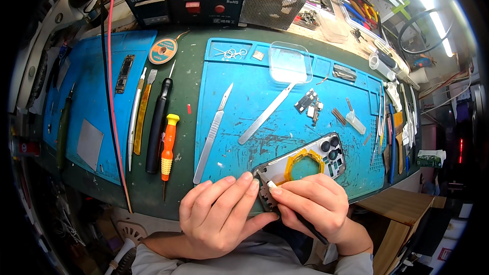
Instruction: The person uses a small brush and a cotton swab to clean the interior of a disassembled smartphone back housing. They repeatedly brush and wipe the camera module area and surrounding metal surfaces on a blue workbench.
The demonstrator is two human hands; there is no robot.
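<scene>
- Head view: I look down on a green-topped desk [184, 89]; a wide blue mat [234, 165] lies on it, with a second blue mat [91, 91] to its left.
- The phone housing [275, 169] lies at the near edge of the wide mat, set at a slant; its camera end points up and to the right, and a yellow ring [291, 165] sits on its middle.
- I see the left grip [216, 219] grasping the near-left end of that housing, fingertips along its corner and thumb by its lower edge.
- I see the right grip [318, 206] clenched on a black-handled tool [313, 229]; a small white piece [272, 185] shows at its fingertips, over the same end of the housing; I cannot tell whether the tool's tip touches it.
- Beyond the hands I have a scalpel [213, 135] and a silver blade tool [264, 115], both lying apart from the housing; small metal parts [307, 104] are grouped farther up, below a clear tray [290, 61].
- Between the mats I find an orange screwdriver [168, 145], a black screwdriver [159, 127] beside it, and a round spool [163, 51] farther back.
</scene>
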